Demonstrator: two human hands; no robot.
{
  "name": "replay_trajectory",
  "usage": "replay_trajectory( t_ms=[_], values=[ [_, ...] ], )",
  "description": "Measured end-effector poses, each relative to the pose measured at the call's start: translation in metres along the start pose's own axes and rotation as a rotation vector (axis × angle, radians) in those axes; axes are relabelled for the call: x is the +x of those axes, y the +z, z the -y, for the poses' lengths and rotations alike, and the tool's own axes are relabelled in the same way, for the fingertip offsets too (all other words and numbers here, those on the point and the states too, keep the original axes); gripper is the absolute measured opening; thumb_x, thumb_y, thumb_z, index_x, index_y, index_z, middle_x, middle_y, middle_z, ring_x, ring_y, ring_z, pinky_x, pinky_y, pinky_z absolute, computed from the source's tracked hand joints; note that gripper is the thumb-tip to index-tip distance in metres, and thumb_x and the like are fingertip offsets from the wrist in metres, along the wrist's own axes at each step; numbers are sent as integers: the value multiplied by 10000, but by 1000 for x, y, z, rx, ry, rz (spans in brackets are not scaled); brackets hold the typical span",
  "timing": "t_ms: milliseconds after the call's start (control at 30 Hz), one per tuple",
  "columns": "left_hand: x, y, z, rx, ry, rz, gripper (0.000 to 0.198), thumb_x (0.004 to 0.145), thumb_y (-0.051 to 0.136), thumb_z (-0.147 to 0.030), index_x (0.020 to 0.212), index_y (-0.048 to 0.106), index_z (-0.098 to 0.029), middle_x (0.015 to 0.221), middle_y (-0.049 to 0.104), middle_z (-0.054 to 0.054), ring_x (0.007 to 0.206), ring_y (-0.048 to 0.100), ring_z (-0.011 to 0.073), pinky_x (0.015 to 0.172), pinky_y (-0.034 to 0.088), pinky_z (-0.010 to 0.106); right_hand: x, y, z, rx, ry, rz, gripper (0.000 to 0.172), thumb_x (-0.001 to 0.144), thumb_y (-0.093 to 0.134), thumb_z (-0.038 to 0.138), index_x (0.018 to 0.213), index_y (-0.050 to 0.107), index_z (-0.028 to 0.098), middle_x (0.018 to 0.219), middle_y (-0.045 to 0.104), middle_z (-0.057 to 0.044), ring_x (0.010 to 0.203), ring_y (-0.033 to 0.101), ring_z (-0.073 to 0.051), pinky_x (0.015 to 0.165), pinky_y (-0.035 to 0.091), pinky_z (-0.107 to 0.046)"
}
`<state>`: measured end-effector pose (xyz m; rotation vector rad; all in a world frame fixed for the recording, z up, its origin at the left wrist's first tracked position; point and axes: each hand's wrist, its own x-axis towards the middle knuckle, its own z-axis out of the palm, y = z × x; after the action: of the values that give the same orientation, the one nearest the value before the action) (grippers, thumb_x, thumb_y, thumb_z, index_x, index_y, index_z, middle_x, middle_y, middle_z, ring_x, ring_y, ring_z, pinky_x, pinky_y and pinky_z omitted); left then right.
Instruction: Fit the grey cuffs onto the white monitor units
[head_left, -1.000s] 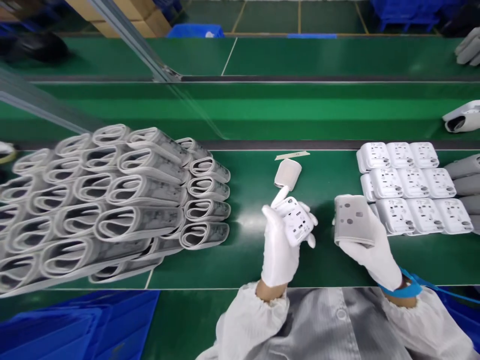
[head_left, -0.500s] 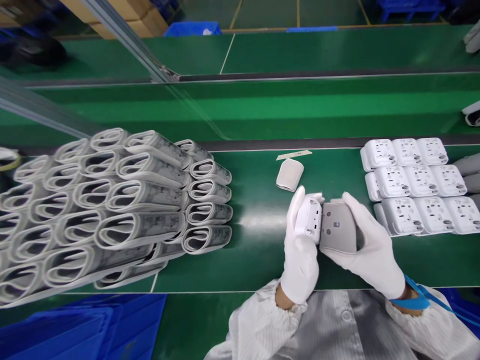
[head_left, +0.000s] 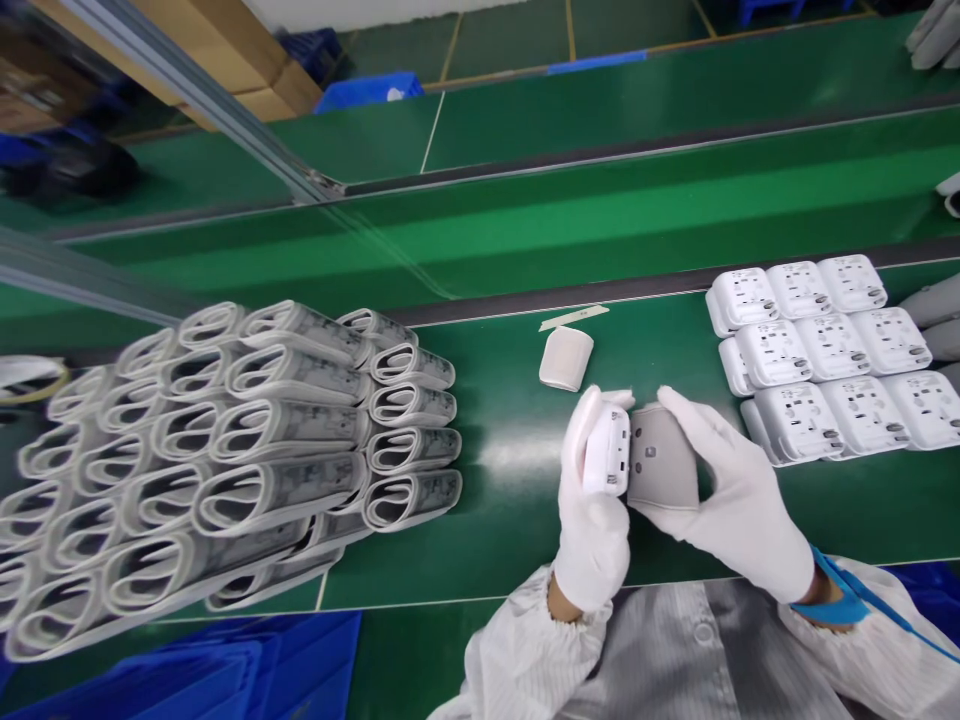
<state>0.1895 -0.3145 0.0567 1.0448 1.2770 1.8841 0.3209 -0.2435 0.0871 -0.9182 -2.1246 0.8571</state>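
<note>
Head view:
- Left hand (head_left: 592, 530): fingers (head_left: 581, 440) wrap closely around a white plastic housing (head_left: 606, 452), held above the green counter (head_left: 510, 560).
- Right hand (head_left: 739, 500): fingers pinch a grey padded panel (head_left: 661, 460), which touches the housing.
- Rolled cuffs (head_left: 285, 440) are stacked to the left; rows of white housings (head_left: 817, 350) lie to the right.

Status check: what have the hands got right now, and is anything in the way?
Left hand: white plastic housing gripped. Right hand: grey holed panel held against it. Off-white pad lies just beyond, untouched.
</note>
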Motion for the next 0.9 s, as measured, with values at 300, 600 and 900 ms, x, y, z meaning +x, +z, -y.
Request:
replay_trajectory(
  t_ms=[300,600,900],
  values=[
    [5,-7,-11,148,92,179,648,1051,382,-649,1618,393,-335,1583,502,109,1501,440,339,1281,331,577,2,-9,3,68,-7,71,790,826,789,201,1556,496,269,1488,597,-49,1287,666,-208,1002,594,-225],
    [-7,-10,-18,436,-125,365,930,976,669,-273,1699,93,-381,1785,156,60,1621,254,302,1293,348,454,6,-20,-1,-57,114,289,875,750,679,157,1598,465,171,1511,569,-152,1200,701,-327,940,638,-412],
    [-22,-18,8,581,-416,3,720,822,727,-325,1500,484,-308,1497,602,117,1432,523,394,1196,410,543,-8,-17,1,39,199,252,923,686,786,389,1546,547,153,1316,703,-177,1150,715,-375,1017,590,-461]
  ],
)
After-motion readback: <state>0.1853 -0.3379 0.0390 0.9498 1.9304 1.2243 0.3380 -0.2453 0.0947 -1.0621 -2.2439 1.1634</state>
